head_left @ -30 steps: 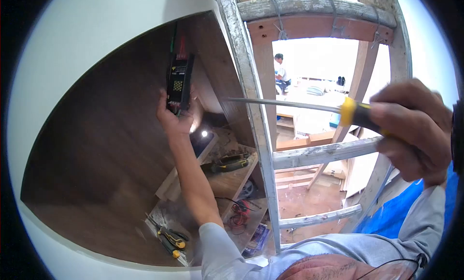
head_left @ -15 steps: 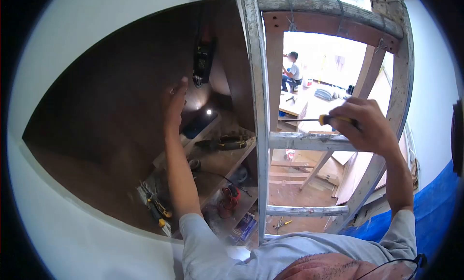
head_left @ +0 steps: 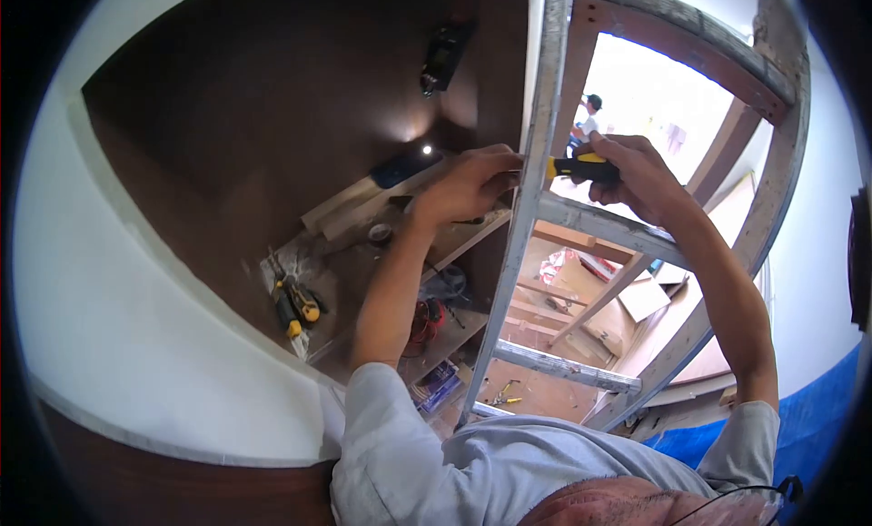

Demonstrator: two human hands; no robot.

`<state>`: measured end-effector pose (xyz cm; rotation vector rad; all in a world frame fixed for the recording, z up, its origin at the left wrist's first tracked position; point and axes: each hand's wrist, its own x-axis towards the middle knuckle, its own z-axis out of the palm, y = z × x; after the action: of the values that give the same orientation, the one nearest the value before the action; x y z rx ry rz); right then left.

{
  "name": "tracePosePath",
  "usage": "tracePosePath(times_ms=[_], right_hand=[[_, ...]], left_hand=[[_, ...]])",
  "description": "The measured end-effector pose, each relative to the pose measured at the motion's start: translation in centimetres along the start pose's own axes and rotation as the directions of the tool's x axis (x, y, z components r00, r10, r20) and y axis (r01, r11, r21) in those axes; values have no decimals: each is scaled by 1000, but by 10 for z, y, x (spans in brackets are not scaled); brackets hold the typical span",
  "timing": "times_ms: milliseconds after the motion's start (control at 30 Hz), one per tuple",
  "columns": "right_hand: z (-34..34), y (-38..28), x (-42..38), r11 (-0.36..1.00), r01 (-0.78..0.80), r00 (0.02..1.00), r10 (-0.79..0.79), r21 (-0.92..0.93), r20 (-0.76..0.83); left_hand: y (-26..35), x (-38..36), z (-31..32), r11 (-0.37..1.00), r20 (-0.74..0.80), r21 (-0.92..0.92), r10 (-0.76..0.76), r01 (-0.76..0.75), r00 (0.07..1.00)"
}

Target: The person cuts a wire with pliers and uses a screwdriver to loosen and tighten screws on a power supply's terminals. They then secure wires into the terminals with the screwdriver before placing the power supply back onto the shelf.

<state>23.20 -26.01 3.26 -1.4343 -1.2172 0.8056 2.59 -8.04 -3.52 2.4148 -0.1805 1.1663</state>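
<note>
My right hand [head_left: 640,173] is wrapped round the black-and-yellow handle of a screwdriver [head_left: 586,167], which points left at the ladder's side rail. On the other side of that rail, my left hand [head_left: 468,185] is raised with its fingers pinched near the tool's tip; what they hold, if anything, is hidden. Behind it, a lit phone [head_left: 406,167] leans at the back of the wooden shelf [head_left: 350,226]. A black device [head_left: 445,58] hangs on the dark wall above.
An aluminium ladder [head_left: 568,367] stands before me. Yellow-handled tools [head_left: 295,303] lie at the lower left, a red coiled item [head_left: 427,324] on a lower shelf. More pliers [head_left: 504,394] lie below the ladder. A person [head_left: 589,122] works in the distance.
The view has shifted. My left hand has come right to the ladder rail and pinched its fingers. My right hand has brought the screwdriver left and up, beside that rail.
</note>
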Motion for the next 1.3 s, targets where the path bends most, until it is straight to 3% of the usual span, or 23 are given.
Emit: tracePosePath(times_ms=[67,100,133,167,200,233,300,367,400,433,467,567,600,667,800,1067,1200,1267,1300], right_hand=[[5,-2,-10,975,-10,996,-11,-222,-91],[9,-11,-20,882,32,994,-78,-470,-80],[7,-4,-28,884,39,994,-81,-467,-71],[-2,5,-38,610,194,925,-374,-768,-63],[-8,14,-48,218,233,789,-612,-948,53],[-12,21,-59,224,236,790,-611,-946,53],[-19,26,-79,482,118,802,-562,-868,-202],[-26,17,-96,528,92,852,-481,-844,-208],[-28,14,-101,562,70,896,-399,-824,-196],[-26,13,-102,593,111,882,-429,-798,-196],[-23,15,-102,604,112,877,-433,-789,-206],[-20,20,-105,383,127,864,-496,-915,-88],[-21,22,-107,389,126,862,-498,-912,-93],[-24,26,-109,385,140,862,-501,-912,-79],[-25,28,-115,372,166,841,-537,-913,-66],[-32,35,-118,355,248,807,-590,-901,-11],[-34,29,-120,404,219,863,-505,-888,-17],[-35,29,-120,442,390,701,-712,-807,-51],[-38,21,-130,387,306,650,-753,-870,-106]], left_hand=[[-14,-4,7,998,29,53,19,-20,999],[-11,-7,5,997,26,21,-80,79,996],[-13,-10,2,996,23,29,-85,85,996],[-16,-14,-2,990,29,84,-119,116,992],[-21,-19,-5,980,35,137,-153,147,988],[-24,-26,-13,978,38,139,-159,152,987],[-34,-42,-46,868,-44,380,-327,319,944],[-71,-81,-69,747,-280,495,-345,443,896],[-58,-87,-83,689,-334,492,-415,532,847],[-42,-95,-96,622,-387,484,-478,615,789],[-37,-105,-107,569,-425,498,-496,654,757],[-39,-142,-129,470,-505,484,-538,738,674],[-38,-148,-131,469,-503,491,-536,734,678],[-36,-161,-133,313,-550,441,-646,841,529],[-54,-194,-132,236,-578,530,-603,815,551],[-47,-198,-117,-15,-582,577,-709,816,398],[-37,-197,-108,3,-561,635,-685,772,465],[-14,-178,-97,56,-570,583,-682,810,457],[-9,-178,-89,69,-564,589,-679,805,470]])
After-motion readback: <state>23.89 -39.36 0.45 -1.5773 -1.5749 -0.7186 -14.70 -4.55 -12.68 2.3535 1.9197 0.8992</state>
